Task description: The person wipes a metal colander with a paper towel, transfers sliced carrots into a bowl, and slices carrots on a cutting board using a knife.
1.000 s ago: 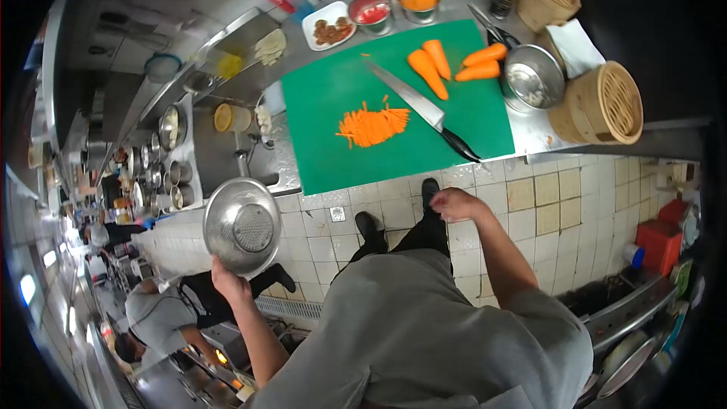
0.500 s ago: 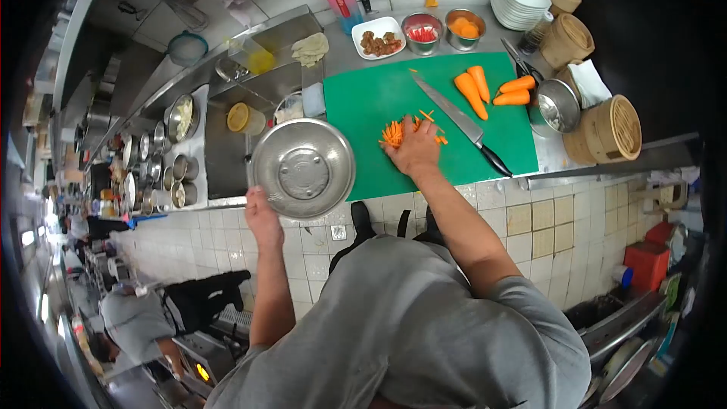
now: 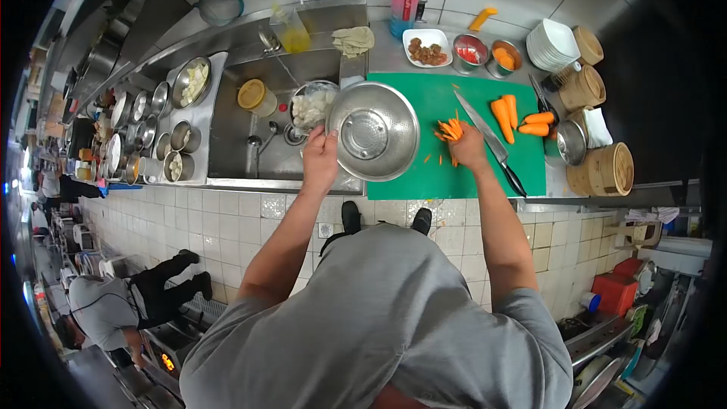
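My left hand point(image 3: 321, 160) grips the rim of a metal colander point(image 3: 372, 130), which hangs over the left end of the green cutting board point(image 3: 409, 188). No food shows inside it. On the board, my right hand point(image 3: 468, 147) is closed on a bunch of carrot strips point(image 3: 450, 129); a few loose strips lie just below. Right of that hand a large knife point(image 3: 485, 130) lies diagonally, its black handle toward the near edge. Several whole carrots point(image 3: 503, 115) lie beyond the knife.
Left of the board is a sink point(image 3: 231, 144) with a yellow-lidded tub point(image 3: 256, 97) and a bowl of white pieces point(image 3: 312, 106). Behind stand a white dish point(image 3: 425, 49) and metal cups. Bamboo steamers point(image 3: 602, 170) stand at right. A co-worker point(image 3: 106, 310) is at lower left.
The colander has moved right, to the board's left end. My right hand has come to the board, gathered carrot strips and closed on them. The view has shifted left.
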The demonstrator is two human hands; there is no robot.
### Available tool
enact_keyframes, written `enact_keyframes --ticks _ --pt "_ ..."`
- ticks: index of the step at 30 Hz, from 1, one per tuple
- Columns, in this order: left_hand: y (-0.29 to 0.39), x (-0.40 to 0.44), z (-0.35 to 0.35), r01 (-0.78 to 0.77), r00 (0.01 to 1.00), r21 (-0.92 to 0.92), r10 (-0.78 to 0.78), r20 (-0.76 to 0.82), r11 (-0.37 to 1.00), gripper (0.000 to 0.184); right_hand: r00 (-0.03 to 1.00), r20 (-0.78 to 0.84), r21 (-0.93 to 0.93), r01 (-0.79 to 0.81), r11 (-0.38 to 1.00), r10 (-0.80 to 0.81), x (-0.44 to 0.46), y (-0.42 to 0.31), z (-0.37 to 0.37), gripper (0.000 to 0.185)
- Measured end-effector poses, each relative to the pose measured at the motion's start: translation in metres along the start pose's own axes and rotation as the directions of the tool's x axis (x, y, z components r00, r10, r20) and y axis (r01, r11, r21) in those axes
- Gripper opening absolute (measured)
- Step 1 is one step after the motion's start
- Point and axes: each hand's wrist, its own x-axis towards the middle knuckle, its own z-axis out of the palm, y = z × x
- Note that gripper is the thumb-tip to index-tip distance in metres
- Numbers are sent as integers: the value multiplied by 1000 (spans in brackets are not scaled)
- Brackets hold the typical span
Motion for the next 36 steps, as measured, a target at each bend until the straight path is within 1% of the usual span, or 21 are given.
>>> enact_keyframes --ticks 1,4,6,8,9,10,11,13,14,15,16,17,19,21,22,24,27,31,33,34,36 --pt "-2 2 8 -7 1000 26 7 14 1000 31 999 22 121 -26 992 24 3 -4 -15 36" --pt "4 -9 28 -10 999 50 8 35 999 30 993 108 189 33 981 -54 -4 -65 -60 38" --pt "9 -13 48 -34 998 63 30 60 997 31 986 41 173 149 974 -159 -2 -84 -48 40" --pt "7 -21 65 78 994 80 -84 66 994 35 983 144 31 111 993 -114 -4 -118 -44 44" --pt "4 -23 73 73 993 80 -80 83 994 35 977 182 -53 125 991 -113 -7 -135 -42 47" --pt "-5 -25 80 100 993 40 -102 57 994 37 969 224 -133 141 981 -109 -13 -146 -43 50" --pt "-16 -26 84 124 992 0 -124 28 992 38 971 217 -130 129 983 -99 -16 -148 -48 50" --pt "-36 -25 83 79 996 -19 -78 48 997 37 940 273 -207 265 942 -205 -19 -150 -55 49" --pt "-37 -29 80 206 978 -175 -198 65 963 35 948 151 -134 300 944 -280 -18 -130 -38 38" --pt "-40 -33 75 328 945 -323 -312 99 888 33 948 153 -130 298 946 -278 -19 -119 -37 38" --pt "-42 -34 70 329 944 -322 -314 99 888 33 977 83 89 191 978 -198 -17 -105 -40 33" --pt "-47 -33 64 282 959 -290 -275 65 915 31 994 32 308 89 947 -103 -13 -90 -45 29" --pt "-49 -35 50 237 971 -257 -237 33 937 29 989 12 296 -144 944 147 -2 -47 -53 22" --pt "-38 -37 34 261 964 -243 -265 16 934 32 949 -296 45 -98 994 107 8 18 -36 19" --pt "-37 -37 28 259 964 -245 -264 15 934 32 949 -297 44 -96 994 105 8 33 -31 19" --pt "-30 -38 21 248 962 -342 -272 -23 906 33 925 -359 -167 -197 966 126 6 45 -28 20" --pt "-7 -41 10 297 941 -433 -337 -16 851 32 902 -423 -165 -171 971 87 4 49 -23 17" --pt "-12 -40 -4 298 941 -398 -336 -28 868 32 918 -350 -169 -258 951 187 11 52 -22 14" --pt "-22 -40 -9 251 957 -451 -289 -16 857 33 963 -258 -263 -141 954 72 11 52 -18 15" --pt "-27 -41 -11 252 957 -452 -291 -16 855 33 964 -256 -265 -140 954 71 9 51 -15 15" --pt "-22 -43 -14 235 955 -516 -295 -36 824 31 999 -30 -323 -28 946 19 8 25 -20 18"
